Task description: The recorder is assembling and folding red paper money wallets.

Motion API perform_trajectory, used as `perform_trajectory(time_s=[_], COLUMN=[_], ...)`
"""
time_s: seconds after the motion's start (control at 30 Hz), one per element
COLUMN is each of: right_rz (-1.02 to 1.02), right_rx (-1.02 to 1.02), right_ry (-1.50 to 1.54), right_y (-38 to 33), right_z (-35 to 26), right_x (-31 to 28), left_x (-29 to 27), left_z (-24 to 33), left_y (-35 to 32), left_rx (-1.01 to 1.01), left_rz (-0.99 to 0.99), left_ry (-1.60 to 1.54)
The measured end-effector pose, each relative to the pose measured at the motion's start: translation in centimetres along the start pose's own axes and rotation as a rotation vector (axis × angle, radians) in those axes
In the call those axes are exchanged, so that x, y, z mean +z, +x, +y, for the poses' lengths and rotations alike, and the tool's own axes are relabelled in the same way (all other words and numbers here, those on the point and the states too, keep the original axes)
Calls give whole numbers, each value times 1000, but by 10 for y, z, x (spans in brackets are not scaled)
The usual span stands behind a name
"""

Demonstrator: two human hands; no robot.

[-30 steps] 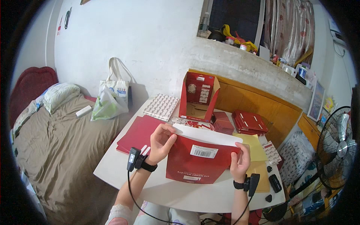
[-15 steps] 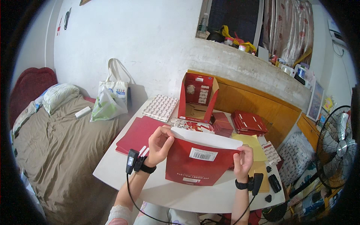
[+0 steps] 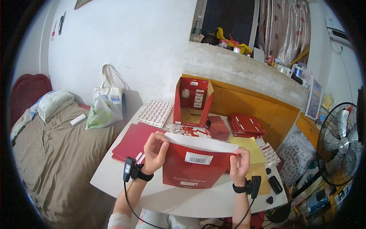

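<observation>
Over the near part of the white table (image 3: 126,182), I hold up a red cardboard sleeve (image 3: 181,168). A white barcode label (image 3: 198,158) sits near its top, and a pale strip shows along its upper edge. My left hand (image 3: 155,152) pinches the upper left corner between thumb and fingers. At the upper right corner, my right hand (image 3: 240,162) grips in the same way. The sleeve's lower edge hangs close to the tabletop; I cannot tell if it touches. Flat red sheets (image 3: 131,143) lie beside my left hand.
An open red display box (image 3: 193,103) stands at the back, with stacked red packets (image 3: 246,125) to its right. A patterned stack (image 3: 155,113) lies left of it. Yellow sheets (image 3: 246,147) and a black case (image 3: 275,185) lie rightward. A fan (image 3: 343,145) stands right of the table.
The whole view has shifted, so most things sit slightly further left and lower. Both hands keep their hold on the sleeve's top corners.
</observation>
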State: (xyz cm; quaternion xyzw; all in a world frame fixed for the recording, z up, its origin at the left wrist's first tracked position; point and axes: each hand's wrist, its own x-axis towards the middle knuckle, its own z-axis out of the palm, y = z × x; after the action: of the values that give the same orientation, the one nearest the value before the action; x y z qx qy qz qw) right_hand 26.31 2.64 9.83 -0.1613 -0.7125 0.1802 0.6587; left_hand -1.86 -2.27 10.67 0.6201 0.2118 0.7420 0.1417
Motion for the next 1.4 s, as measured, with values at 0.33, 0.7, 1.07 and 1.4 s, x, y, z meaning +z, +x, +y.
perform_trajectory(time_s=[0.33, 0.7, 1.07, 1.4], right_rz=[-133, -68, -271, -456], right_rx=[308, 445, 334, -83], right_ry=[291, 271, 289, -160], right_y=[6, 6, 10, 3], right_z=[-18, -22, -14, 3], right_x=[17, 15, 7, 1], left_x=[6, 6, -2, -16], left_z=[2, 3, 18, -7], left_y=[-1, -4, 16, 4], left_rx=[-430, -446, -390, 11], left_rz=[-219, -214, -574, -745], left_ry=[-99, -111, -43, 310])
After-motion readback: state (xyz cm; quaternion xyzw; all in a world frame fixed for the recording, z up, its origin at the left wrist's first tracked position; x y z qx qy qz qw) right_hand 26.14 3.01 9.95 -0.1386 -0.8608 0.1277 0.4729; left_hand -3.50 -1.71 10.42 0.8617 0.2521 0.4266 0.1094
